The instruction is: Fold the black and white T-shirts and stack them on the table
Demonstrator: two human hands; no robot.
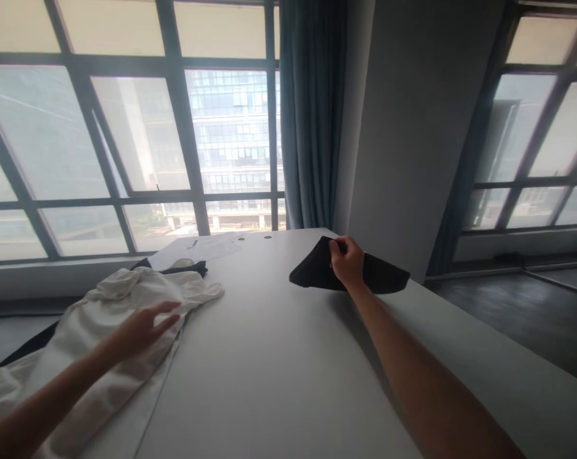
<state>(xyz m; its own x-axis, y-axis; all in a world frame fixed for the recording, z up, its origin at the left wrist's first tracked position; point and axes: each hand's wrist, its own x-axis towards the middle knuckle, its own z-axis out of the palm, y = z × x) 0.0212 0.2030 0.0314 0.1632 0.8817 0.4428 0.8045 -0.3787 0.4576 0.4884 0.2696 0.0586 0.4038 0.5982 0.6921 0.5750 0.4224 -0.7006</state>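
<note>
My right hand (348, 260) grips a flat black item (386, 275) by its upper edge, over the right side of the white table (269, 357). The item sags on both sides of my fingers and casts a shadow on the tabletop. What it is exactly I cannot tell. My left hand (147, 325) holds nothing; its fingers are apart, above a crumpled white cloth garment (120, 287) at the left of the table.
Behind the white garment lie a dark cloth (192, 269) and some papers (206, 248). Two small dark round spots are near the table's far edge. Beyond stand windows, a blue curtain (312, 115) and a grey pillar (407, 127).
</note>
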